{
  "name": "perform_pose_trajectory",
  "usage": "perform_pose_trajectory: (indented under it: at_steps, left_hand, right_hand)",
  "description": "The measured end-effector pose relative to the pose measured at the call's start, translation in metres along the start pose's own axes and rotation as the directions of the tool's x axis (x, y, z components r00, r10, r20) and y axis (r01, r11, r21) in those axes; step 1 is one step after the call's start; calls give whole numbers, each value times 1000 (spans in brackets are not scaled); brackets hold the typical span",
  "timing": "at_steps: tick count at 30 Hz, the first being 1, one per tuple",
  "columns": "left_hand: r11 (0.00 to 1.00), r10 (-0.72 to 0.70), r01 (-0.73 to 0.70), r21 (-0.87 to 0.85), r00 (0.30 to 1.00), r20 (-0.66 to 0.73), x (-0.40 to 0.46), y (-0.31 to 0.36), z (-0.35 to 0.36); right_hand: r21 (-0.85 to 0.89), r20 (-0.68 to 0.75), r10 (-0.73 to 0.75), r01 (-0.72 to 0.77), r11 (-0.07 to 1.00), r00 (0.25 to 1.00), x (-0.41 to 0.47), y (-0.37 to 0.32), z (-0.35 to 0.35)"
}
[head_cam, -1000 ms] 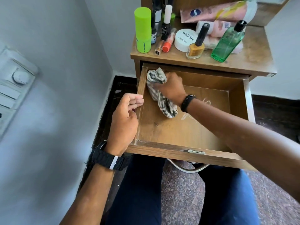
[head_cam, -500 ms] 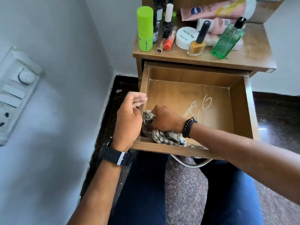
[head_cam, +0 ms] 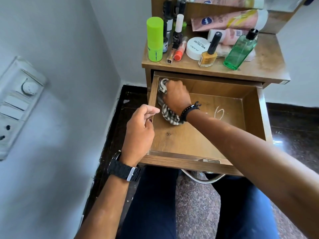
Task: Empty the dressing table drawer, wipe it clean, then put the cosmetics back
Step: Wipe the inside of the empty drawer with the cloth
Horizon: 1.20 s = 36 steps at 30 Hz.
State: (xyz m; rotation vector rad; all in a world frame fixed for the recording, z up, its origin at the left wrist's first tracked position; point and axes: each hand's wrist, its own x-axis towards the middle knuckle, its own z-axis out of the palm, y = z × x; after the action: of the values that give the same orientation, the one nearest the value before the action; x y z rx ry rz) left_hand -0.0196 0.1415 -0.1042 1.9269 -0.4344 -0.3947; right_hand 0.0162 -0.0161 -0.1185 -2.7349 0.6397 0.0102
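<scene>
Drawer (head_cam: 250, 107) is standing pulled out and holding no cosmetics, so emptying looks done; wiping is the step going on, approx mid-task by my reading. Right hand (head_cam: 176, 98) is gripping a bunched striped cloth (head_cam: 170, 117), fingers curled round it, pressing it into the back-left corner of the drawer, against the left wall. Left hand (head_cam: 138, 131) is resting at the left wall's top edge, fingers loosely curled, prob steadying; whether it's actually clamping the edge, can't tell. White scribble marks (head_cam: 218, 112) are showing on the drawer floor, right of centre, well apart from the cloth, so that patch still looks unwiped. Right half of the floor prob needs a pass too.

Left to do: finishing the wipe, then putting everything back. All cosmetics are sitting on the table top (head_cam: 269, 64) behind the drawer: lime-green cylinder bottle (head_cam: 154, 39), orange tube (head_cam: 179, 50), round white tub (head_cam: 196, 48), yellow nail polish bottle (head_cam: 208, 56), green glass bottle (head_cam: 240, 50), pink tube (head_cam: 229, 19), plus dark small bottles at the back.

Writing: the tub lid is reading "NAIL POLISH" w/ a brand word like "zucao" or similar, not sure. Pink tube is carrying a round blue logo, text too blurred. Green cylinder's print is illegible.
</scene>
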Motion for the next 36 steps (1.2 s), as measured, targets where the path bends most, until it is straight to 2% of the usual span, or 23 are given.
perform_pose_trajectory:
  at_steps: [2, 4, 6, 9, 11, 15, 19, 21, 26, 30, 32, 34, 36]
  left_hand:
    - [1000, 11, -11, -4, 1000, 1, 0, -1, 1]
    - [1000, 11, -11, -10, 1000, -1, 0, -2, 1]
    - [1000, 6, -6, -23, 1000, -6, 1, -2, 1]
    - [1000, 12, -13, -21, 1000, -9, 1, -2, 1]
    - [1000, 18, -18, -13, 1000, -11, 0, -1, 1]
    - [1000, 14, -14, 11, 1000, -13, 1, -1, 1]
    - [999, 23, -23, 26, 1000, -10, 1, -2, 1]
    - [999, 24, -24, 34, 1000, -7, 1, -2, 1]
    - [998, 31, -32, 52, 1000, 4, 1, -1, 1]
    - [998, 39, -39, 59, 999, 0, 1, 0, 1]
    - [998, 36, -36, 54, 999, 2, 1, -1, 1]
    - [999, 30, -30, 37, 1000, 10, 1, -1, 2]
    - [999, 36, -36, 29, 999, 13, 0, -1, 2]
  right_hand:
    - [-40, 48, -32, 34, 999, 998, -1, 3, -3]
    - [-10, 113, -67, 69, 998, 991, -8, 7, -7]
    - [23, 232, -148, 147, 989, 961, -28, 9, -7]
    - [39, 436, -322, 340, 940, 840, -68, 6, -1]
    - [-27, 507, -386, 462, 887, 771, -85, 2, 2]
    - [-95, 402, -467, 543, 834, 788, -80, 10, 8]
    - [-259, 194, -396, 437, 862, 897, -40, 24, 4]
    - [-341, 101, -382, 393, 854, 919, -19, 24, -8]
    - [-436, 103, -382, 386, 813, 919, -8, 11, -9]
    - [-331, 229, -350, 410, 850, 909, -23, 11, -14]
    - [-209, 398, -352, 458, 864, 847, -42, 17, -17]
    - [-66, 552, -379, 492, 868, 743, -66, 22, -14]
    - [0, 593, -395, 490, 871, 702, -84, 26, -9]
